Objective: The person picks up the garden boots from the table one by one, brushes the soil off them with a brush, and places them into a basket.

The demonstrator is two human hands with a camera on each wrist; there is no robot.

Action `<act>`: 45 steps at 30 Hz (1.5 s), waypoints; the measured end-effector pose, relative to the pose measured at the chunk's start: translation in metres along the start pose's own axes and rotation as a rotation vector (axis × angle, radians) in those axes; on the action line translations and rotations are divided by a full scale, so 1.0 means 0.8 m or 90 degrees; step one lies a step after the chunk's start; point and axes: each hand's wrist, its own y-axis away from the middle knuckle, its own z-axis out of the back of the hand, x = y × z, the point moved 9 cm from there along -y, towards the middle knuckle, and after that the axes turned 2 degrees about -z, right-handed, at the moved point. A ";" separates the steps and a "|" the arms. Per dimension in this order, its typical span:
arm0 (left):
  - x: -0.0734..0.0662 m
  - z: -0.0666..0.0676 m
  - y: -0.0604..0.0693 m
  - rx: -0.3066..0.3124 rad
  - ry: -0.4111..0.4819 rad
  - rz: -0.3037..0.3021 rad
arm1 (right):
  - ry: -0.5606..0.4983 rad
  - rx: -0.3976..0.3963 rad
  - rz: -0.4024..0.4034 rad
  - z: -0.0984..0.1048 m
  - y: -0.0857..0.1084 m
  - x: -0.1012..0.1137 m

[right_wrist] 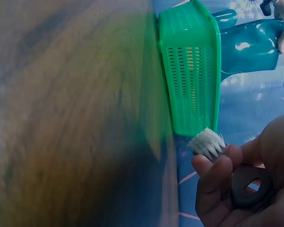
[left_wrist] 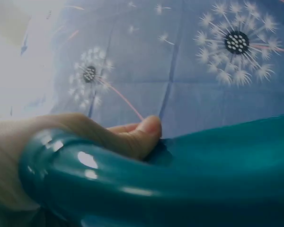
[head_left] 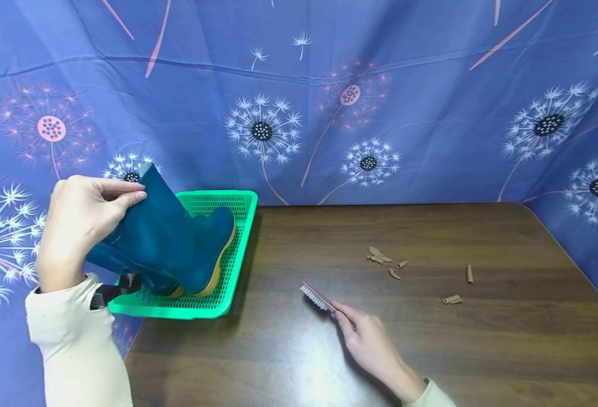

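My left hand [head_left: 77,223] pinches the top edge of a teal rubber boot [head_left: 159,226] between thumb and fingers. The boot leans to the left, its yellow-brown sole over the green basket [head_left: 250,226]. A second teal boot [head_left: 152,280] lies partly hidden beneath it. In the left wrist view, the thumb presses on the rim of a glossy boot shaft [left_wrist: 194,189]. Out over the table, my right hand [head_left: 372,345] grips the handle of a scrub brush [head_left: 318,297], its white bristles [right_wrist: 207,143] facing left toward the basket.
Several curled brown scraps [head_left: 377,255] lie scattered on the right half of the wooden table [head_left: 512,339]. A blue cloth [head_left: 431,113] with dandelion prints hangs behind the table and along its right side. The basket stands at the table's left end.
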 end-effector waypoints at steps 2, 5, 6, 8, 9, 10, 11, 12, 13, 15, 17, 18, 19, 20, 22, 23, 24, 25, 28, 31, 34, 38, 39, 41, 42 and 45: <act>0.005 -0.009 -0.001 0.006 -0.003 -0.006 | 0.002 -0.004 -0.002 0.002 0.000 -0.001; 0.013 -0.025 -0.001 0.026 -0.007 -0.009 | 0.003 -0.008 -0.004 0.004 0.000 -0.002; 0.017 -0.028 0.001 0.031 -0.008 -0.004 | -0.001 -0.005 -0.006 0.004 0.000 -0.002; 0.027 -0.032 0.006 0.039 -0.013 0.011 | -0.009 0.004 -0.011 0.003 0.000 -0.003; 0.032 -0.032 0.009 0.043 -0.014 0.020 | -0.010 0.006 -0.012 0.003 0.000 -0.003; 0.037 -0.032 0.013 0.046 -0.013 0.030 | -0.004 0.003 -0.008 0.004 0.000 -0.002; 0.041 -0.031 0.016 0.049 -0.015 0.039 | -0.001 0.000 -0.005 0.004 0.000 -0.002; 0.044 -0.031 0.019 0.050 -0.016 0.046 | 0.003 -0.005 -0.001 0.005 -0.001 -0.002; 0.045 -0.031 0.021 0.052 -0.016 0.048 | 0.011 -0.014 0.006 0.007 -0.001 -0.001; 0.045 -0.033 0.024 0.054 -0.013 0.051 | 0.034 -0.041 0.033 0.011 0.000 0.002; 0.041 -0.035 0.027 0.054 -0.015 0.048 | 0.056 -0.065 0.066 0.015 0.001 0.007; 0.040 -0.035 0.028 0.055 -0.017 0.049 | 0.071 -0.076 0.084 0.015 0.002 0.009; 0.039 -0.036 0.030 0.057 -0.020 0.050 | 0.088 -0.087 0.102 0.016 0.003 0.011; 0.037 -0.036 0.031 0.058 -0.024 0.053 | 0.105 -0.098 0.121 0.017 0.003 0.014; 0.034 -0.037 0.034 0.059 -0.032 0.060 | 0.133 -0.115 0.150 0.017 0.005 0.018; 0.031 -0.037 0.035 0.061 -0.036 0.063 | 0.146 -0.120 0.162 0.018 0.006 0.019; 0.028 -0.038 0.036 0.060 -0.039 0.064 | 0.155 -0.125 0.169 0.018 0.006 0.020; 0.024 -0.039 0.038 0.062 -0.041 0.067 | 0.164 -0.129 0.175 0.018 0.007 0.021; 0.012 -0.041 0.042 0.062 -0.051 0.064 | 0.190 -0.126 0.180 0.018 0.007 0.021; 0.002 -0.043 0.047 0.058 -0.070 0.063 | 0.227 -0.104 0.179 0.015 0.006 0.020; -0.008 -0.044 0.052 0.036 -0.085 0.062 | 0.259 -0.069 0.182 0.009 0.005 0.019; -0.016 -0.044 0.057 -0.007 -0.076 0.075 | 0.282 -0.036 0.187 0.003 0.003 0.016; -0.017 -0.044 0.058 -0.016 -0.072 0.078 | 0.288 -0.034 0.188 0.003 0.003 0.016; -0.018 -0.045 0.060 -0.026 -0.067 0.086 | 0.301 -0.033 0.187 0.003 0.002 0.014; -0.018 -0.045 0.061 -0.028 -0.067 0.087 | 0.306 -0.035 0.186 0.004 0.002 0.014; -0.021 -0.046 0.062 -0.031 -0.071 0.077 | 0.312 -0.035 0.191 0.003 0.002 0.014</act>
